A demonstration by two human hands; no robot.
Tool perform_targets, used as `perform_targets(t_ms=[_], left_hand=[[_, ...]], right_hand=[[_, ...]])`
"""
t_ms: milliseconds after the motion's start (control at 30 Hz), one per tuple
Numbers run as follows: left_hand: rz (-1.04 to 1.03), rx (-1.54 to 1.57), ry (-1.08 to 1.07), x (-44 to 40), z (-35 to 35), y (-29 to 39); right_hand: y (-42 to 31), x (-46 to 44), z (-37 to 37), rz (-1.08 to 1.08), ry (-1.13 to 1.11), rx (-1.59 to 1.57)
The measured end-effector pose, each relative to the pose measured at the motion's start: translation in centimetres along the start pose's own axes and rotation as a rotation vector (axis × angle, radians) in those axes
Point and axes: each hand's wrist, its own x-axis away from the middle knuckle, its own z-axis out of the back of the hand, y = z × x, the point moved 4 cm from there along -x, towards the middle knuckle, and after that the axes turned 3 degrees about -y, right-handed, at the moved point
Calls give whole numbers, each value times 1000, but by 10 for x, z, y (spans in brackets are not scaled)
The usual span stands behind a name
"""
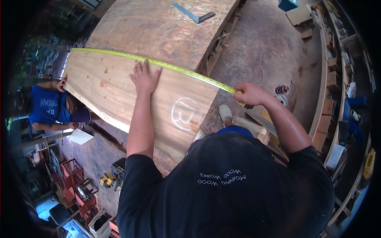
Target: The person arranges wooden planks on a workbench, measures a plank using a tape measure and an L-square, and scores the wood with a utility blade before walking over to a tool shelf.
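Observation:
A wide wooden board [115,87] with a white chalk "13" lies on a large worn worktable [158,27]. A yellow tape measure [186,72] is stretched along the board's far edge, from its left end past its right end. My left hand [145,79] rests on the board with fingers spread, fingertips at the tape blade. Beyond the board's right end, my right hand [252,94] grips the tape measure's case, which is mostly hidden under my fingers.
A co-worker in a blue shirt [49,104] has a hand at the board's left end and holds a white sheet [81,137]. A try square [193,14] lies on the worktable. A yellow power tool [107,180] and reddish wooden pieces [79,190] are lower left; shelving [329,99] lines the right.

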Motion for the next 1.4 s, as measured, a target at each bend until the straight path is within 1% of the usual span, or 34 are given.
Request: perform_targets(t_ms=[167, 333, 500, 567, 733, 800, 833, 967, 1033, 1100, 1167, 1200, 1233, 1300, 1333, 1400], left_hand=[[4, -9, -9, 0, 1, 1], [15, -16, -6, -1, -1, -1], [-13, -7, 33, -1, -1, -1], [-3, -3, 26, -2, -1, -1], [29, 31, 26, 10, -4, 2], [78, 117, -57, 30, -3, 20], [84, 83, -110, 45, 3, 37], [73, 332, -106, 103, 14, 94], [29, 518, -10, 128, 14, 113], [-60, 577, 53, 145, 19, 132], [109, 955, -179, 160, 16, 152], [114, 1063, -239, 167, 9, 159], [103, 1136, -346, 172, 4, 167], [172, 1362, -661, 184, -7, 180], [180, 1387, -650, 186, -15, 182], [182, 1368, -806, 197, -36, 189]], right_hand=[[3, -1, 0, 52, 40, 14], [6, -2, 2, 78, 4, -8], [7, -4, 6, 123, -54, -4], [11, -8, 7, 185, -58, -35], [15, -17, 12, 251, -189, -65], [16, -20, 13, 280, -238, -68], [17, -22, 13, 292, -257, -55], [16, -26, 14, 300, -331, -99], [13, -25, 15, 291, -358, -110], [11, -24, 17, 252, -378, -92], [15, -28, 12, 225, -409, -118], [17, -29, 7, 195, -442, -154], [17, -30, 5, 188, -432, -145], [18, -30, 1, 177, -475, -237], [18, -29, 3, 167, -485, -213], [12, -27, 7, 258, -551, -216]])
